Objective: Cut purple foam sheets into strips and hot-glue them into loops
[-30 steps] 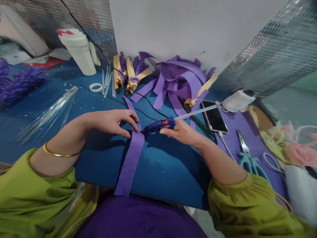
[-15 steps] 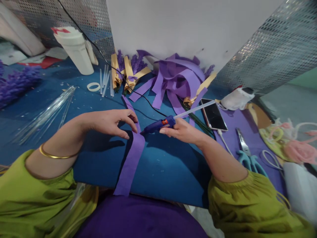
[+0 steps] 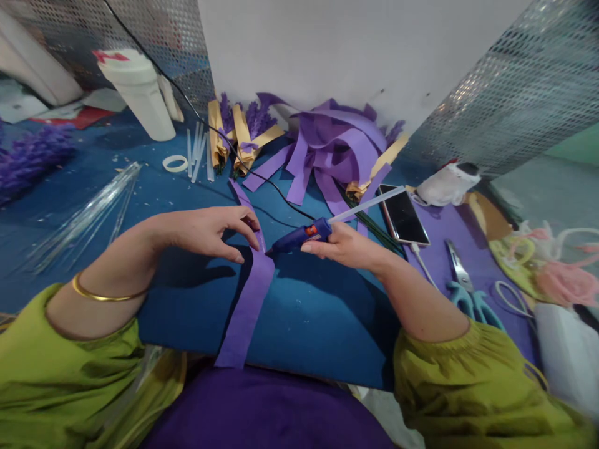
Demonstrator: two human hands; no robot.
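Observation:
A long purple paper strip [image 3: 248, 302] lies on the blue table and runs down over its front edge. My left hand [image 3: 213, 234] rests its fingertips on the strip's upper part, with the thumb apart from the fingers near the strip's left edge. Wrapped round a blue glue gun [image 3: 299, 236], my right hand [image 3: 346, 245] points the nozzle left at the strip's right edge, by a thin shiny line on the paper. A clear glue stick [image 3: 369, 204] juts from the gun's back end. The fingers behind the gun's handle are mostly hidden.
Behind are a heap of purple strips [image 3: 334, 140] and small wrapped lavender bunches [image 3: 243, 140]. At left stand a white cup [image 3: 140, 93] and loose glue sticks [image 3: 199, 149]. A phone [image 3: 405, 215] and scissors [image 3: 463, 280] lie right. A black cord [image 3: 187, 100] crosses the table.
Almost nothing differs. The glue gun's nozzle has shifted very slightly along the strip's edge; both hands keep nearly the same place.

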